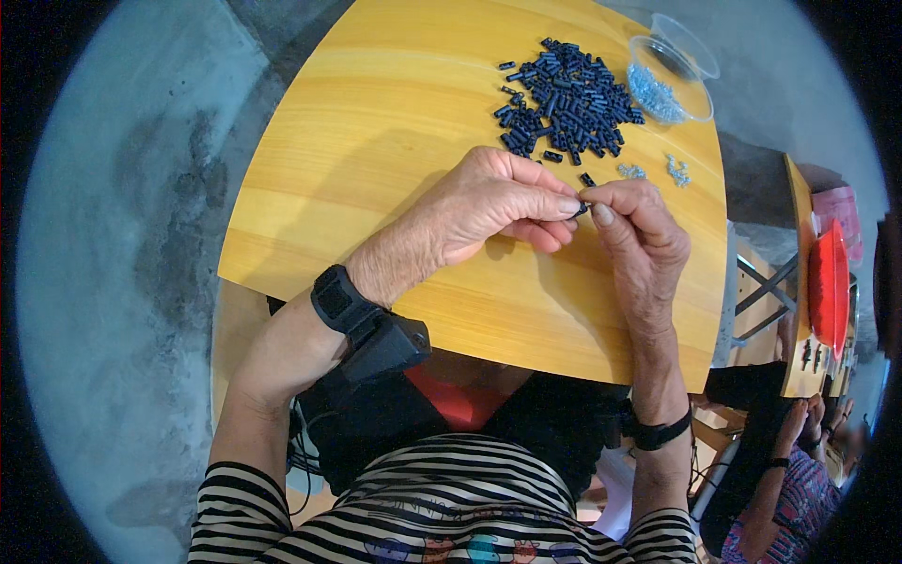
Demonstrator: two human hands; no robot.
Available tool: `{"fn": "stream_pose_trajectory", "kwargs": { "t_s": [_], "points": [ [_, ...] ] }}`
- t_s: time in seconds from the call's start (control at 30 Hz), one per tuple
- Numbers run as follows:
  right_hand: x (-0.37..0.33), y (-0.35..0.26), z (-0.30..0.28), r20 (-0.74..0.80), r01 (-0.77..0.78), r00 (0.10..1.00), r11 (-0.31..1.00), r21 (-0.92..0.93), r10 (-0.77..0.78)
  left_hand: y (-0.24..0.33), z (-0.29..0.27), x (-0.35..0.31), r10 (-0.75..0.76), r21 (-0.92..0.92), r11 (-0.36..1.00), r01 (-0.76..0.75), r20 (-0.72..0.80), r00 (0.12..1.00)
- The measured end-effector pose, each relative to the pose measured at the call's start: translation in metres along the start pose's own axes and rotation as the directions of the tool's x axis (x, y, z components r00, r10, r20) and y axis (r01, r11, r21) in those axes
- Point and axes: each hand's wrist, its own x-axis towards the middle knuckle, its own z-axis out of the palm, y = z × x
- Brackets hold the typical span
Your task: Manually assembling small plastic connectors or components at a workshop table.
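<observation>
My left hand (498, 199) is closed, with a small black tubular piece (582, 210) pinched between thumb and fingertips above the table. Right against it, my right hand (646, 233) has thumb and forefinger pressed together; whatever they pinch is too small or hidden to name. One loose black piece (587, 180) lies just beyond the fingertips. Farther off spreads a heap of similar black tubular pieces (575, 99), some showing holes in their sides. Two little clusters of small silvery parts (677, 171) rest beyond my right hand.
A clear round tub (700, 101) of small silvery parts stands at the far right of the yellow wooden table (376, 113), its lid leaning behind. Off to the right, another table holds a red basin (829, 287). A person in a patterned top (799, 498) sits there.
</observation>
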Motion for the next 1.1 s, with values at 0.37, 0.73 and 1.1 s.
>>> {"fn": "stream_pose_trajectory", "kwargs": {
  "t_s": [0.37, 0.73, 1.1],
  "points": [
    [-0.005, 0.000, 0.004, 0.018, 0.006, 1.000, 1.000, -0.021, -0.006, -0.001, -0.001, 0.000, 0.011, -0.054, 0.998, -0.014, -0.046, 0.999],
    [-0.005, 0.001, 0.005, 0.013, 0.078, 0.997, 0.994, -0.078, -0.078, 0.000, 0.001, -0.001, 0.028, -0.033, 0.999, -0.031, -0.078, 0.997],
    [-0.012, 0.001, 0.005, -0.008, -0.224, 0.974, 0.971, 0.082, 0.226, 0.001, 0.003, -0.002, 0.039, 0.001, 0.999, -0.039, -0.088, 0.995]
  ]
}}
